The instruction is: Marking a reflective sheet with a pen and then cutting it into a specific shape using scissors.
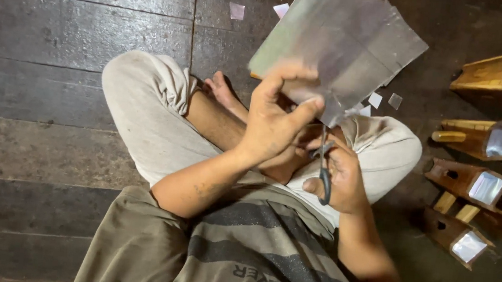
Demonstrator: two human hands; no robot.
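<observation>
A: You sit cross-legged on a dark plank floor (pixel 59 30), your left hand (pixel 274 122) clenched on the near edge of a shiny silver sheet (pixel 340 39), thumb on top, holding it up over your knees.

B: And your right hand (pixel 342 177)?

A: Just below that grip, closed around the dark handles of a pair of scissors (pixel 324 166); the blades point up and meet the sheet's lower edge right beside your left thumb.

B: How far along does it look?

A: Partway, I'd judge. Small cut squares (pixel 377 101) lie on the floor just beyond the sheet, and out past your right hand a cluster of wooden boxes (pixel 474 181) already shows silver faces. Most of the sheet is uncut, so plenty of cutting seems left.

B: Is the cut started?

A: The blur hides that; I cannot tell.
</observation>
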